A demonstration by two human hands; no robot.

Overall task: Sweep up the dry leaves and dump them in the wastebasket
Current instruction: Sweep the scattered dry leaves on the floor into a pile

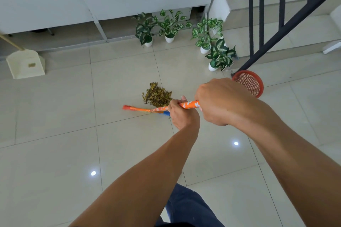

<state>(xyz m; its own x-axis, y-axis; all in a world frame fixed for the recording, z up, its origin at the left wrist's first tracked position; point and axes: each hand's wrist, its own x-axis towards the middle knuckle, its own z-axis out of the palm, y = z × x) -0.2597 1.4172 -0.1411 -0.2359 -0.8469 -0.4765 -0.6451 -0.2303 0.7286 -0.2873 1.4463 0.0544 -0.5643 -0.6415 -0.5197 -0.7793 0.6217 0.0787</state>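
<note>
Orange flower-patterned broom [190, 104] held by both hands, left hand [184, 116] lower, right hand [217, 101] higher, fingers [174, 106] curled tight round the handle. Its head seems to touch the tiled floor [55, 116] just beside a heap of dry leaves [156, 95], probably light, brittle and easily scattered. Beyond, a red mesh wastebasket [249, 83]; far left, a cream dustpan [25, 63].

One wide-angle camera rides on the person's head, facing forward and down at the tiled floor [55, 134]. The left hand [182, 114] and right hand [221, 101] sit near the lens, mid-frame; the potted plants [169, 26] stand farther off toward 12 o'clock.
</note>
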